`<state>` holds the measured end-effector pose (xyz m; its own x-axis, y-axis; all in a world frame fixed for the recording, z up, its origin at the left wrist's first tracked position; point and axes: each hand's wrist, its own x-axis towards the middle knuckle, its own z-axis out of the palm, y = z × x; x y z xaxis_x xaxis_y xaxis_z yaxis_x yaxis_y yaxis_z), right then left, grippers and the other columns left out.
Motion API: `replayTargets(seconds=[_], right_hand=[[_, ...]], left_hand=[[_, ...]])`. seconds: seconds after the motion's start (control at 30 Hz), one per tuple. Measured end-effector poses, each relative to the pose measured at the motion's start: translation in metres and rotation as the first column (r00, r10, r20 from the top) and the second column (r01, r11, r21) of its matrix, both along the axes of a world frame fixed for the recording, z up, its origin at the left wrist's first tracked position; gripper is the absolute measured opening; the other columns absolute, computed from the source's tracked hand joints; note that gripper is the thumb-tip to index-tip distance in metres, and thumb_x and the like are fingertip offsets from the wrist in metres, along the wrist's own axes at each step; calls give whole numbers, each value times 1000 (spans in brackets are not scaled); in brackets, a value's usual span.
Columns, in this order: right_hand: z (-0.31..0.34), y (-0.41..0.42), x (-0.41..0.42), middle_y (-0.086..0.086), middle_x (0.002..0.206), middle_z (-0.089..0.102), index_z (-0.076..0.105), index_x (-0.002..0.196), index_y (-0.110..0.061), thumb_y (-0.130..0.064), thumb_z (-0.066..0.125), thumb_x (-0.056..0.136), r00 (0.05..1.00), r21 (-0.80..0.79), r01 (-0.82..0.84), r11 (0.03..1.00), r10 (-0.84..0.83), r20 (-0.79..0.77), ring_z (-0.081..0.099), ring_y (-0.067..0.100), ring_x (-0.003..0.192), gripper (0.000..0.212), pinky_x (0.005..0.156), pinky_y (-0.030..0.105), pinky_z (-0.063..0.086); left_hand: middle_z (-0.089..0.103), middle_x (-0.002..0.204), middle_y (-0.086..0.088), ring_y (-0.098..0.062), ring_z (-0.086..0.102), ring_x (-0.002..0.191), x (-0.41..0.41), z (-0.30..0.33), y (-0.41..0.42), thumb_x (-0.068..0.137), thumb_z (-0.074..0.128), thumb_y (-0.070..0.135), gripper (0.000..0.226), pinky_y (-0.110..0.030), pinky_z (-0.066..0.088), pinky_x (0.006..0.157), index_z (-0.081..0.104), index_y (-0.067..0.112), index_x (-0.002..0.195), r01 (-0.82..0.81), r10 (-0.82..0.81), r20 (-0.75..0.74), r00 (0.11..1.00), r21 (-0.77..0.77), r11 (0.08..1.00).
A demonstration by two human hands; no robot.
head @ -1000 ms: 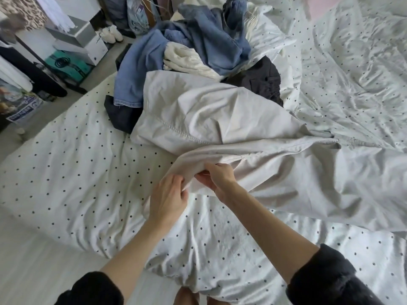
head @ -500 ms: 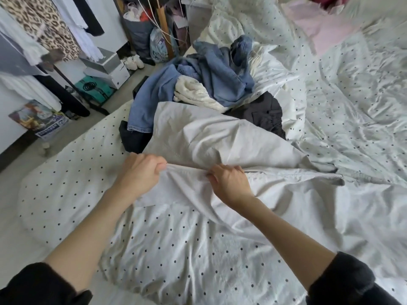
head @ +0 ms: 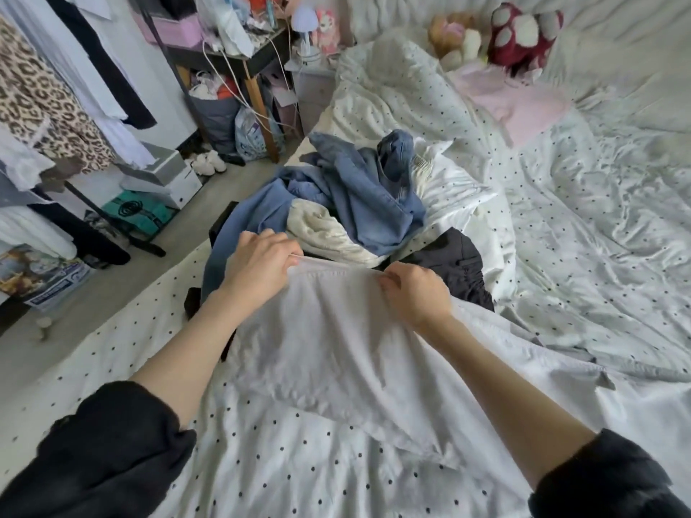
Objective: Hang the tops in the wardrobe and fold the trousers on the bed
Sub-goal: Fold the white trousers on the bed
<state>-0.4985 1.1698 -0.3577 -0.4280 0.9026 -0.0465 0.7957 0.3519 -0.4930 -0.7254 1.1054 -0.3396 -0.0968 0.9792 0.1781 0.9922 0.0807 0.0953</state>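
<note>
1. Past the bed's left edge, clothes hang on a rail [head: 56, 106]: a leopard-print piece, white ones and a dark one. Below them on the floor stand a white box [head: 168, 177] and a teal one [head: 138, 213].
2. My left hand [head: 258, 267] has its fingers curled over the top hem of the pale trousers [head: 336, 353], thumb and fingertips pinching the cloth at its left end.
3. The trousers hang from that hem between my two hands and drape down toward me over the polka-dot bedding [head: 299, 461] near the bed's left edge; the rest of the garment runs off to the right across the cover (which part of it lies there I cannot tell).
4. Just behind the hem, also near the left edge, sits the pile still to sort: blue denim [head: 366, 203] on top, a cream garment [head: 321, 233] under it, something black [head: 456, 263] to the right and touching the trousers.
5. My right hand [head: 415, 293] pinches the same hem at its right end, fingers bent round the fabric, knuckles up.
6. Both my sleeves are dark and pushed up the forearms.
7. Toward the far right corner of the bed lie a pink cloth [head: 516, 102] and plush toys [head: 523, 35].
</note>
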Motion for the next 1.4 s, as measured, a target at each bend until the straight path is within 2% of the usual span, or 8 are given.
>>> replayTargets(seconds=[0.3, 0.4, 0.6, 0.87, 0.97, 1.1, 1.27, 1.4], right_hand=[[-58, 22, -26, 7, 102, 63, 55, 101, -11, -36, 33, 101, 966, 80, 105, 991, -121, 230, 59, 31, 96, 34, 82, 36, 32], [-68, 15, -35, 6, 103, 63, 55, 103, -13, -37, 31, 101, 938, 121, 154, 981, -183, 294, 57, 29, 100, 34, 84, 38, 26], [-64, -6, -60, 9, 100, 61, 59, 110, -11, -37, 46, 95, 959, 206, 166, 964, -206, 194, 52, 32, 98, 32, 81, 41, 26], [-45, -1, -145, 2, 111, 61, 58, 111, -15, -27, 44, 95, 954, 198, -271, 942, 236, 183, 53, 25, 109, 24, 87, 37, 21], [-45, 0, -159, 4, 98, 63, 64, 99, -12, -18, 47, 93, 983, 265, -177, 948, 159, 88, 57, 27, 95, 19, 79, 37, 23], [-56, 4, -155, 1, 120, 54, 54, 122, -21, -28, 33, 99, 939, 180, -199, 963, 136, 315, 44, 23, 116, 32, 94, 39, 22], [-56, -61, -126, 14, 136, 52, 55, 130, -14, -24, 62, 83, 985, 402, -137, 905, 81, 153, 46, 32, 129, 48, 107, 63, 25], [-73, -105, -102, 14, 146, 40, 53, 133, -21, -40, 70, 77, 940, 346, -250, 904, 140, 312, 35, 36, 136, 61, 103, 70, 21]], left_hand=[[62, 107, -7, -31, 54, 103, -48, -76, 29, 86, 66, 30, 26, -42, 39, 82, 66, 14, 107, -147, 146, 246, 958, -18, 989], [57, 116, -9, -27, 52, 108, -69, -90, 9, 82, 71, 31, 44, -43, 45, 87, 58, 11, 119, -262, 262, 493, 829, -71, 962], [58, 113, 3, -10, 54, 100, -81, -108, -26, 82, 71, 18, 43, -15, 39, 81, 56, 12, 121, -327, 329, 801, 500, -177, 928], [65, 84, -1, -15, 61, 85, -88, -110, -7, 85, 67, 13, 8, -23, 46, 78, 63, 10, 91, -426, 344, 878, 333, -186, 886], [62, 78, 9, -10, 59, 78, -99, -106, 3, 85, 66, 12, 7, -18, 45, 73, 60, 14, 87, -465, 296, 875, 383, -94, 880], [61, 86, 6, -11, 58, 78, -101, -114, -2, 83, 70, 26, 20, -23, 42, 75, 56, 19, 95, -437, 409, 816, 407, -219, 872], [62, 86, 7, -13, 61, 82, -98, -130, -35, 80, 72, 35, 34, -28, 49, 75, 58, 17, 105, -360, 526, 766, 370, -404, 841], [66, 97, 0, -12, 62, 88, -91, -141, -59, 80, 74, 27, 32, -25, 50, 76, 59, 15, 106, -242, 568, 775, 277, -516, 822]])
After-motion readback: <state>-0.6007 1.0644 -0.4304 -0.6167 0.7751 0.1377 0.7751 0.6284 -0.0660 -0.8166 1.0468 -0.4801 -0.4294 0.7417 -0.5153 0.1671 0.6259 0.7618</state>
